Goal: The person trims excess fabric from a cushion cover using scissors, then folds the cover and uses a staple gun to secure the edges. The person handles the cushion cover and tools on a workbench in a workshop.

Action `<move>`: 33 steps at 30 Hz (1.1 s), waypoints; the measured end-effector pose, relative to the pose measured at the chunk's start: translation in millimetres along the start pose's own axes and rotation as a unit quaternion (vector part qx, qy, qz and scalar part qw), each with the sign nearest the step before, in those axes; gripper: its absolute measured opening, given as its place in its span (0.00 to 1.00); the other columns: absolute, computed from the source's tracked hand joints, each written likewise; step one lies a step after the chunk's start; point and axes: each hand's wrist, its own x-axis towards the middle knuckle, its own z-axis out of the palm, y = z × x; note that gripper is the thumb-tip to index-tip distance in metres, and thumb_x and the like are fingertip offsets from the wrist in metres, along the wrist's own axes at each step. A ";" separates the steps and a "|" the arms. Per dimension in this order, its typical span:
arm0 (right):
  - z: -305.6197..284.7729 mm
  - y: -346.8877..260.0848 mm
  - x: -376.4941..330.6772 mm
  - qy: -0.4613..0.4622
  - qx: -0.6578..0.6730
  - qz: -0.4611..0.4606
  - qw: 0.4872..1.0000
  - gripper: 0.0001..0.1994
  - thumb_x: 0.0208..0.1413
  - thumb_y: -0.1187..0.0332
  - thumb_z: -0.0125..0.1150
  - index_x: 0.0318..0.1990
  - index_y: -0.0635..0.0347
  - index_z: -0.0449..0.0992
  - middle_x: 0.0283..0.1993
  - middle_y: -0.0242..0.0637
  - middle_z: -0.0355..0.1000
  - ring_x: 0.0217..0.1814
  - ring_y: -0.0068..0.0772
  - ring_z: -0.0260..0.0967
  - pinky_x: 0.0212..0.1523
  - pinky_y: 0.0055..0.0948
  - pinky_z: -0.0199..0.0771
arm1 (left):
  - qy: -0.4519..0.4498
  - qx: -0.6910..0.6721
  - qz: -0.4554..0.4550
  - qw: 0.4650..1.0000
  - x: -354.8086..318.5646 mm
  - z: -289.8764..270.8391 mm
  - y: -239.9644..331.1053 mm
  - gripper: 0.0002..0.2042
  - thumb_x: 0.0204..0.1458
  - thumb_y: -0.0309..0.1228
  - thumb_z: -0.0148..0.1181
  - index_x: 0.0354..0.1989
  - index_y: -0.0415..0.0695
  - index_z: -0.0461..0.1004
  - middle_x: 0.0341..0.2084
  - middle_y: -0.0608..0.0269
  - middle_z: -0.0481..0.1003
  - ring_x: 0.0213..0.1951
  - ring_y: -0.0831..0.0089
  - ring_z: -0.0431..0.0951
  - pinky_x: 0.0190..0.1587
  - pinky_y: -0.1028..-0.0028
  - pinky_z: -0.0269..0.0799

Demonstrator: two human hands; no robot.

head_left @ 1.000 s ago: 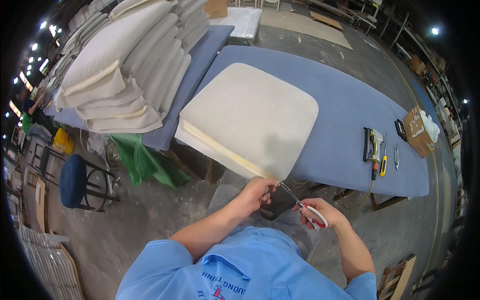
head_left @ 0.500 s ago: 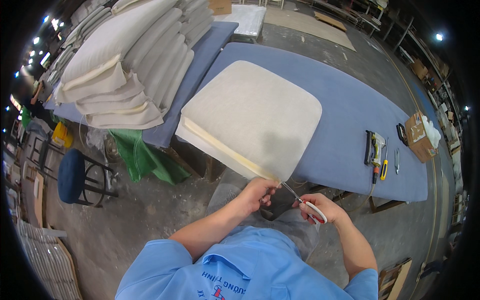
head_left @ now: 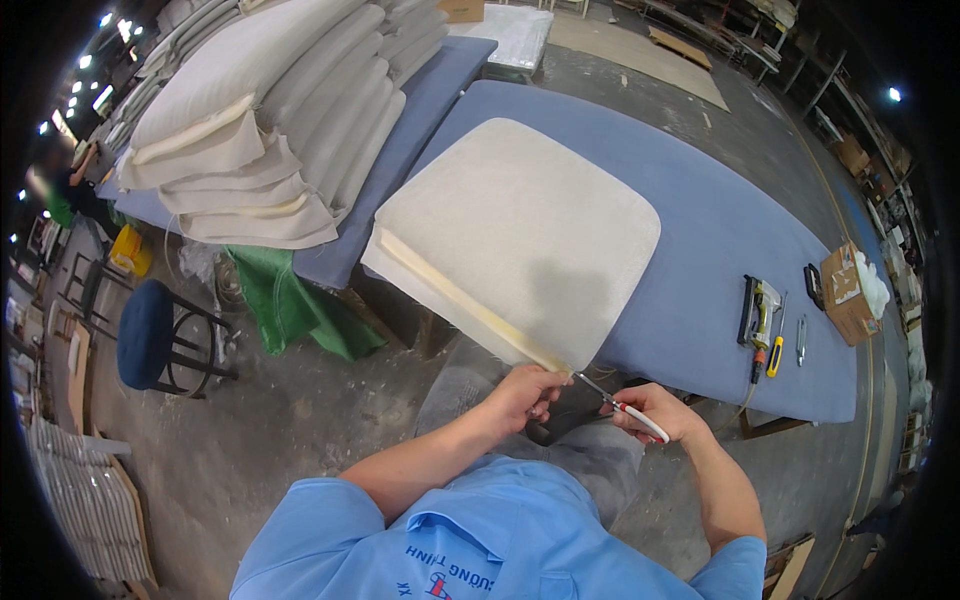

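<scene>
A cream fabric-covered cushion [head_left: 510, 220] lies on the blue padded table, its near edge overhanging toward me. Along that edge runs a loose fabric flap with a strip of yellowish foam [head_left: 455, 297] showing. My left hand [head_left: 530, 393] pinches the near corner of the flap, fingers closed on the fabric. In my right hand [head_left: 652, 412] is a pair of scissors [head_left: 645, 420] with red and white handles. The blade tips meet the cushion's corner beside my left fingers; whether the blades are parted there is too small to tell.
Stacked similar cushions [head_left: 270, 110] fill the left table. On the blue table [head_left: 700, 220] at right lie a staple gun [head_left: 762, 315], a yellow-handled screwdriver [head_left: 776, 355], and a cardboard box [head_left: 848, 298]. A blue stool [head_left: 147, 335] stands at left; a person [head_left: 80, 185] is farther off.
The view has shifted slightly. The scissors' handles look closer together than before, and their tips remain at the cushion's corner. My left hand still pinches the flap.
</scene>
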 end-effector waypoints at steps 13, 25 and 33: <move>-30.0 -10.2 15.4 -0.037 -0.081 0.004 0.996 0.20 0.62 0.55 0.70 0.55 0.59 0.82 0.23 0.24 0.70 0.18 0.15 0.63 0.19 0.21 0.60 | -0.008 -0.044 -0.010 0.999 -4.1 4.3 -3.8 0.11 0.66 0.37 0.60 0.44 0.42 0.78 0.21 0.71 0.71 0.14 0.81 0.63 0.23 0.73 0.66; -31.6 -6.5 22.6 -0.063 -0.026 0.015 0.998 0.19 0.62 0.62 0.71 0.55 0.64 0.81 0.24 0.23 0.70 0.20 0.15 0.64 0.22 0.20 0.63 | -0.008 -0.079 -0.023 0.997 -7.4 3.1 -5.9 0.11 0.66 0.37 0.61 0.46 0.42 0.77 0.22 0.70 0.71 0.15 0.80 0.62 0.25 0.73 0.65; -41.8 -7.6 31.0 -0.093 -0.052 0.021 0.994 0.20 0.64 0.56 0.67 0.56 0.59 0.81 0.26 0.22 0.72 0.22 0.14 0.65 0.22 0.21 0.63 | -0.005 -0.086 -0.022 0.996 -8.9 5.7 -6.4 0.10 0.66 0.36 0.60 0.46 0.42 0.77 0.23 0.69 0.71 0.16 0.80 0.62 0.26 0.72 0.64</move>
